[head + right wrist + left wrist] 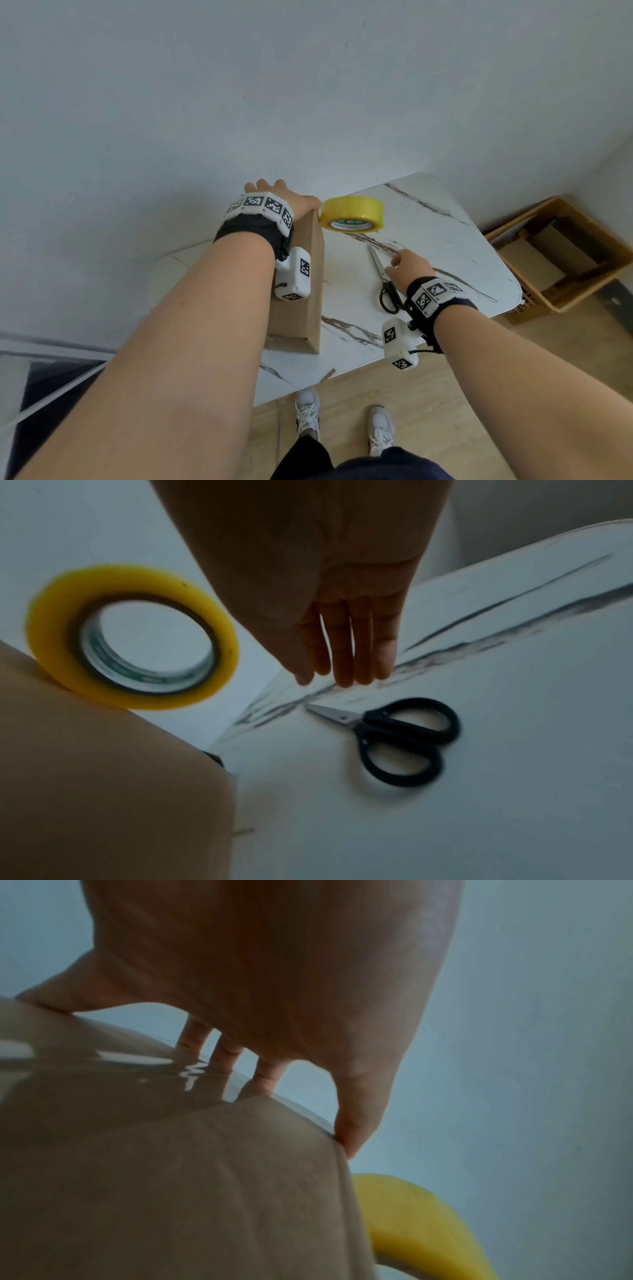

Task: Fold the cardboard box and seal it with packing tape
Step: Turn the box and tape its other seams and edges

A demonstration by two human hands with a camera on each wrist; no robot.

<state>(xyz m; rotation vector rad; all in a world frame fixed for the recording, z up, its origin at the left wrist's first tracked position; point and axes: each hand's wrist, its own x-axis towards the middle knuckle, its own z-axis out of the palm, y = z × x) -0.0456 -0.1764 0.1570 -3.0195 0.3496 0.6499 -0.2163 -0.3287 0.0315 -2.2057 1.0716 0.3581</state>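
Observation:
A brown cardboard box (310,274) stands on the white marble table (445,233), left of centre. My left hand (274,192) lies over its far end. In the left wrist view the left hand (308,1110) has its fingertips (226,1064) on the far top edge and the thumb at the right corner; shiny clear tape (137,1064) runs across the box top (171,1177). The yellow tape roll (352,214) (411,1218) (61,647) sits beside the box's far right corner. My right hand (402,263) (342,674) hovers empty, fingers straight, over the table just past the black-handled scissors (385,284) (404,737).
A grey wall rises close behind the table. A wooden crate (582,274) holding cardboard pieces stands on the floor to the right. The table's rounded front edge (342,373) is near my feet, with a small brown strip (327,375) lying on it.

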